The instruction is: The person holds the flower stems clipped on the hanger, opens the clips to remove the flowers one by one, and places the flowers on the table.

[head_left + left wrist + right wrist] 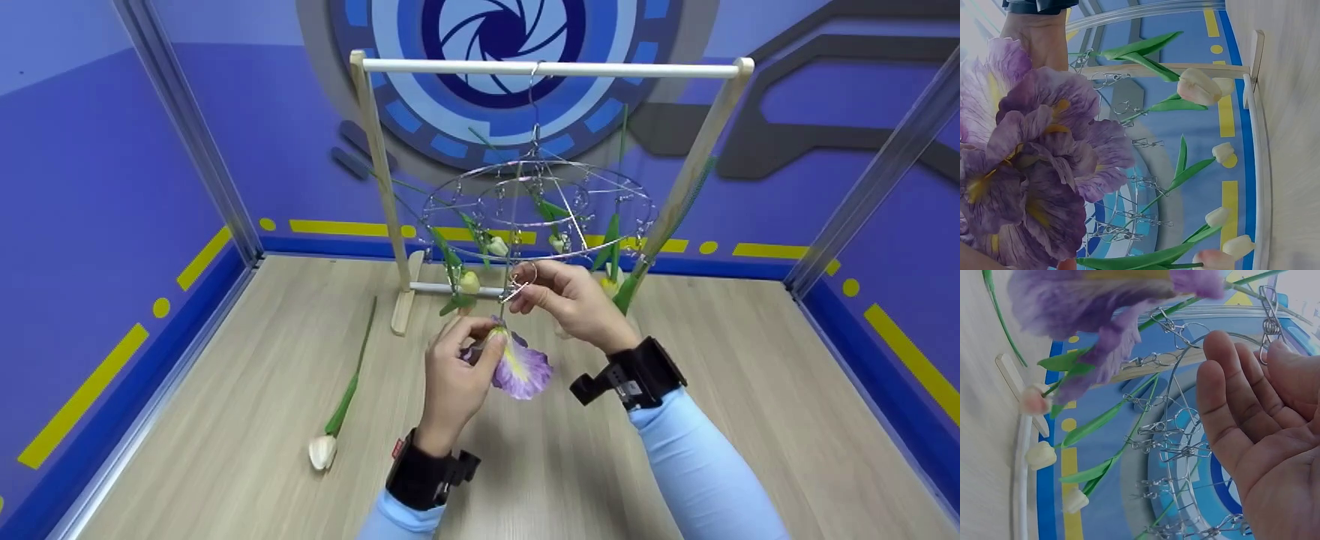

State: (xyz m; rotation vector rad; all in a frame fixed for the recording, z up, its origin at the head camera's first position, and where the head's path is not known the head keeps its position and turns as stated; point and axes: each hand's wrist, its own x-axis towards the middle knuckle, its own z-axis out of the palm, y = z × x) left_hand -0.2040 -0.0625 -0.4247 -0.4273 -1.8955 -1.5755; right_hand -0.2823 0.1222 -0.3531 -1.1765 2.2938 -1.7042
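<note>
My left hand [459, 367] pinches a purple artificial iris [523, 369] just at the base of its bloom. The stem points up toward the hanging rack. In the left wrist view the iris bloom [1044, 152] covers much of the left side. My right hand [577, 304] pinches a wire clip [1269, 326] at the near edge of the round metal clip hanger [540, 255]; the iris stem [1247, 291] passes at that clip. Whether the clip's jaws grip the stem, I cannot tell.
A wooden stand with a white crossbar [547, 69] carries the clip hanger. Several pale tulips, such as this tulip [469, 283], hang bloom-down from its clips. Another white tulip [322, 453] lies on the table [262, 375] at the left. Blue panels [75, 187] enclose the table.
</note>
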